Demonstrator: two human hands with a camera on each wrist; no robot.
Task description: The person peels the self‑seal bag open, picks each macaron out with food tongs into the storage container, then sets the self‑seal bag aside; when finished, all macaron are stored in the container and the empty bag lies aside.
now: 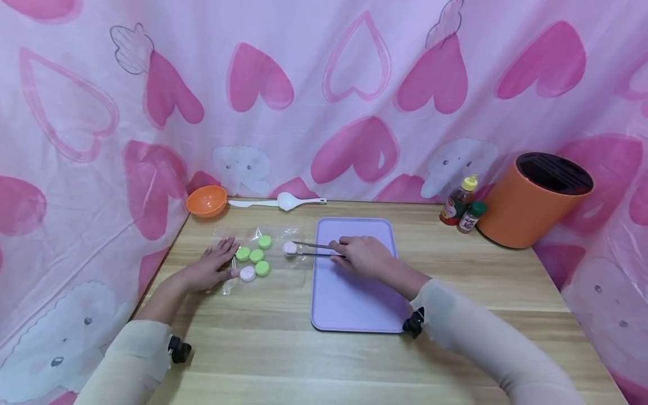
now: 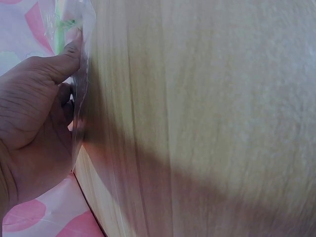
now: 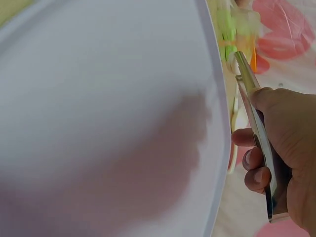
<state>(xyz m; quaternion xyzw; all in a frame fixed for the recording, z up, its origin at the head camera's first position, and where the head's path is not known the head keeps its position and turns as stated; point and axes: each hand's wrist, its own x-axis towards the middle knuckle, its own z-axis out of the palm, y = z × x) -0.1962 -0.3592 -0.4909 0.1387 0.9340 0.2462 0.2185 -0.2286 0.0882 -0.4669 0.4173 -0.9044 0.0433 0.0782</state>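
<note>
My right hand (image 1: 365,256) grips metal tongs (image 3: 256,116) above the lilac tray (image 1: 354,304). The tong tips reach left past the tray's edge, on either side of a pale pink round piece (image 1: 289,248) that looks like a macaron. My left hand (image 1: 210,265) rests on the left part of a clear plastic bag (image 1: 225,286), fingers spread. In the left wrist view its thumb (image 2: 69,61) lies against the plastic. Beside the thumb, on or in the bag, are several green macaron-like pieces (image 1: 256,256) and another pale pink one (image 1: 247,274).
An orange bowl (image 1: 206,201), a white knife (image 1: 253,203) and a white spoon (image 1: 287,201) lie along the back edge. At the back right stand a yellow-capped bottle (image 1: 455,202), a green-capped jar (image 1: 471,217) and an orange knife block (image 1: 531,202). Heart-patterned curtains (image 1: 304,56) enclose the table.
</note>
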